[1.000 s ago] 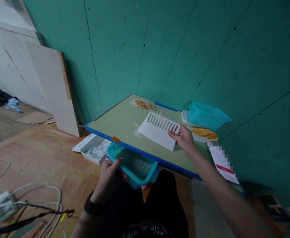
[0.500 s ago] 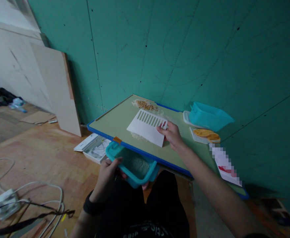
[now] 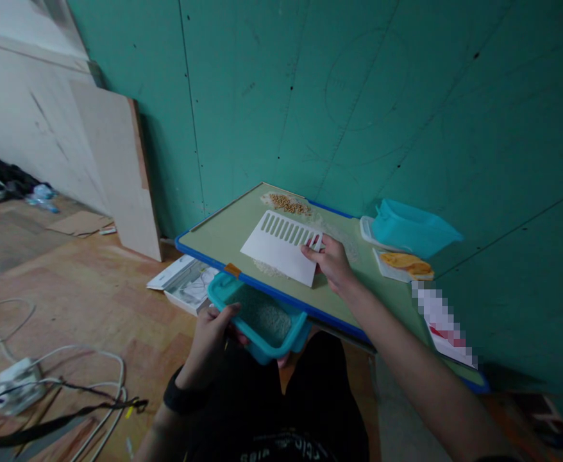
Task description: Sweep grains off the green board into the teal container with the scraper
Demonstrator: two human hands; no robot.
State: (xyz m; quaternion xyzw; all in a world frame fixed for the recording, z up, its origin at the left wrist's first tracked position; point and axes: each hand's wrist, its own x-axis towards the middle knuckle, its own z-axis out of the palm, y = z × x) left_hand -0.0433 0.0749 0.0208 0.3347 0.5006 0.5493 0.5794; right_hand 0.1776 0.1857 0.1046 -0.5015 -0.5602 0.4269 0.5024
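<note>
My right hand point(image 3: 333, 262) grips the right end of a white slotted scraper point(image 3: 276, 249), tilted over the tabletop. Its lower edge partly covers a small heap of white grains point(image 3: 268, 269) near the table's front edge. Below that edge, my left hand point(image 3: 213, 333) clasps the rim of a turquoise plastic bin point(image 3: 257, 350), thumb on top. White grains point(image 3: 274, 321) lie inside the bin, whose far side is tucked against the table edge. At the back of the tabletop sits a pile of tan beans point(image 3: 288, 204) mixed with pale grains.
A second turquoise bin point(image 3: 413, 228) lies tilted at the table's right, beside a yellow-orange item on a white tray point(image 3: 406, 265). An open white box point(image 3: 190, 285) is on the floor at left. Cables and a power strip point(image 3: 19, 385) lie lower left. A green wall point(image 3: 243, 96) stands behind.
The scraper has shifted slightly left and toward the front edge, over the white grains. My left hand and the bin stay nearly where they were. The view has turned slightly.
</note>
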